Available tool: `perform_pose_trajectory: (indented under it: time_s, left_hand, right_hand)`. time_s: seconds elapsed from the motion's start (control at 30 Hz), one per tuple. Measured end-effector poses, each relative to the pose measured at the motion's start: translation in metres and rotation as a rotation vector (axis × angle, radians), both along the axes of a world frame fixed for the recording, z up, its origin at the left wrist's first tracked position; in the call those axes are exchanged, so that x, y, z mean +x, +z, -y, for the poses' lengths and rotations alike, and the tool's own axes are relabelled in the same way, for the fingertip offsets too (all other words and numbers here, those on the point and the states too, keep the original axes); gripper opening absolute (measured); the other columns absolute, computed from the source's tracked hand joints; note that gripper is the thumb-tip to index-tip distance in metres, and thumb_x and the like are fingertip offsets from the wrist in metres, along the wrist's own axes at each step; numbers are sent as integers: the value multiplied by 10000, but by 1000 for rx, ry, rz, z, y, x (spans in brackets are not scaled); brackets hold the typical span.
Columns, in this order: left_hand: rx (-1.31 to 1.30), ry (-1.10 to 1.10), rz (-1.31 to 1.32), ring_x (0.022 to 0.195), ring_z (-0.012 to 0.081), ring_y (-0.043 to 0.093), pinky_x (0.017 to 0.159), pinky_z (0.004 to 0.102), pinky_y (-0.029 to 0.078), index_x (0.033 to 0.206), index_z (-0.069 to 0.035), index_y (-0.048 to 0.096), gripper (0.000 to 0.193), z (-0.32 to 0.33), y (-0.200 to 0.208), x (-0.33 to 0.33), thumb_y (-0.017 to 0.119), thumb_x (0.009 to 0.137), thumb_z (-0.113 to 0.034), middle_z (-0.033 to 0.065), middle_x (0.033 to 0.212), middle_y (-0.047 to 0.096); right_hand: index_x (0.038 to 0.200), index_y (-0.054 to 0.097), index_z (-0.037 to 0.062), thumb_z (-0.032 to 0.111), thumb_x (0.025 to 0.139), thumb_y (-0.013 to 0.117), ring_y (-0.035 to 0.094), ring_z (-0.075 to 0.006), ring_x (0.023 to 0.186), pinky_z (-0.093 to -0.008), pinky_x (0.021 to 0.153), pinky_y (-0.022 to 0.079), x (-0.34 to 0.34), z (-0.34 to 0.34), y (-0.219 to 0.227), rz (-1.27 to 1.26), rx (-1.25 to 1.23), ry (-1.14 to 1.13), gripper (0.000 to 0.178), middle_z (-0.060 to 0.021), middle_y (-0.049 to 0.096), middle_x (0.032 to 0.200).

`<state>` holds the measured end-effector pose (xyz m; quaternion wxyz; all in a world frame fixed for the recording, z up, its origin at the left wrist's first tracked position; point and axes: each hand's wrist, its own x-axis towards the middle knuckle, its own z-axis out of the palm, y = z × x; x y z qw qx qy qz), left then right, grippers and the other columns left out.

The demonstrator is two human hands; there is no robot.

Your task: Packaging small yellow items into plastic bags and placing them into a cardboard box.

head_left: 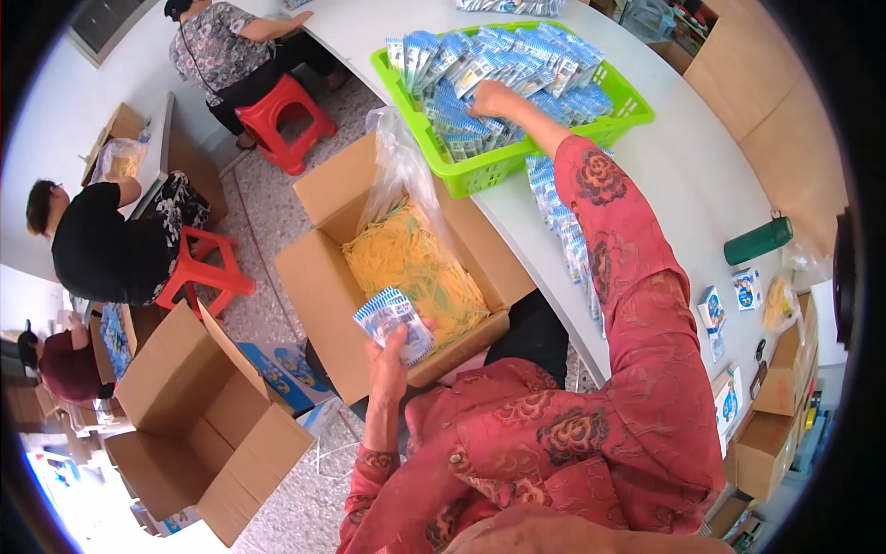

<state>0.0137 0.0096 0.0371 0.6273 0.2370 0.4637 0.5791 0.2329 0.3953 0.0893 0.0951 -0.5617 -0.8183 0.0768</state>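
Observation:
My left hand (pixel 389 365) grips a small bunch of blue-and-white sachets (pixel 397 319), held fanned over the near side of an open cardboard box (pixel 341 346). Inside that box, a clear plastic liner (pixel 395 152) surrounds a heap of thin yellow and green strips (pixel 415 263). My right arm stretches out to a bright green plastic basket (pixel 498 175) full of similar sachets (pixel 544 69). There my right hand (pixel 496 100) is closed among the sachets, its fingertips partly hidden against one of them.
The basket stands on a white table (pixel 711 138), beside a row of sachets (pixel 563 222). A green bottle (pixel 757 242) lies farther right. An open cardboard box (pixel 208 415) is at lower left. Several people sit at left, two on red stools (pixel 286 120).

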Motion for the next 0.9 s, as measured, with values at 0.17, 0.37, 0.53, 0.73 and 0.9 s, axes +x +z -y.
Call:
perform_pose_trajectory:
  time_s: [0.17, 0.37, 0.53, 0.73, 0.9]
  left_hand:
    - [25, 82, -58, 817, 224, 614, 742, 339, 498, 1014, 22, 514, 208, 4, -7, -4, 488, 846, -98, 133, 885, 625]
    - [111, 78, 7, 772, 191, 631, 680, 298, 518, 1011, 26, 540, 194, -6, 3, -3, 537, 836, -57, 104, 871, 629]
    - [114, 104, -43, 784, 156, 615, 689, 286, 504, 993, -4, 569, 200, -1, -2, -6, 586, 794, -17, 77, 876, 634]
    - [132, 206, -133, 770, 97, 588, 708, 252, 480, 939, -14, 614, 199, 2, -4, -7, 649, 743, -3, 35, 871, 637]
    - [137, 287, -177, 769, 98, 587, 714, 252, 476, 931, -11, 622, 214, 1, -7, -14, 665, 723, 7, 33, 866, 636]
  right_hand:
    - [745, 633, 15, 360, 615, 650, 598, -288, 693, -361, 662, 475, 14, -24, -13, 14, -4, 123, 369, -188, 615, 770]
    - [605, 601, 18, 442, 703, 608, 479, -199, 495, -337, 515, 385, 48, -58, -33, 44, 56, 170, 435, -126, 530, 533]
    - [620, 642, 67, 459, 725, 587, 544, -169, 555, -312, 535, 407, 20, -43, -37, -10, -19, 170, 410, -77, 575, 571]
    - [756, 663, 121, 349, 675, 587, 602, -277, 730, -353, 647, 462, 41, -56, -35, 9, 185, 141, 254, -93, 636, 768]
    - [1016, 522, 81, 179, 739, 580, 545, -213, 878, -324, 820, 408, -17, 62, 65, -542, -110, -136, 300, -169, 566, 980]
